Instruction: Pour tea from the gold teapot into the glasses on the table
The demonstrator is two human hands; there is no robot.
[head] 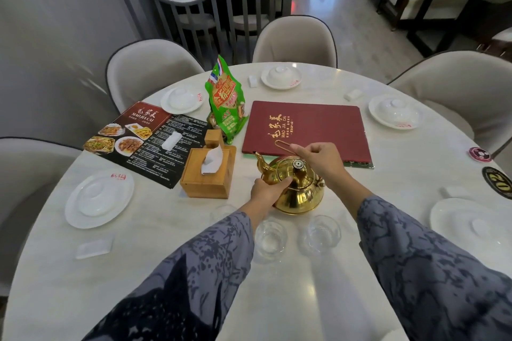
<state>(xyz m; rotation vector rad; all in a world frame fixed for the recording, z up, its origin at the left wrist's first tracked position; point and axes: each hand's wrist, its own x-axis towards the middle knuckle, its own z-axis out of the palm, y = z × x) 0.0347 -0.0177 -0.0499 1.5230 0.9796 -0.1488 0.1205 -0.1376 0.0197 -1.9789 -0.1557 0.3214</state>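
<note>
Gripping the thin wire handle, the right hand [318, 159] holds the polished gold metal teapot [297, 191] while the left hand [267, 191] cups its side. Two clear glass cups [270, 238] sit just below both wrists; a sleeve could topple one, or hot metal could scald the left palm.

One teapot [296, 188]; three glasses [271, 237] [321, 232] [223, 212]; five plates [99, 199] [182, 98] [281, 76] [396, 111] [471, 225]; two menus [307, 130] [144, 141]; one tissue box [207, 174]; one snack bag [225, 102]; two hands [267, 191] [318, 158].
</note>
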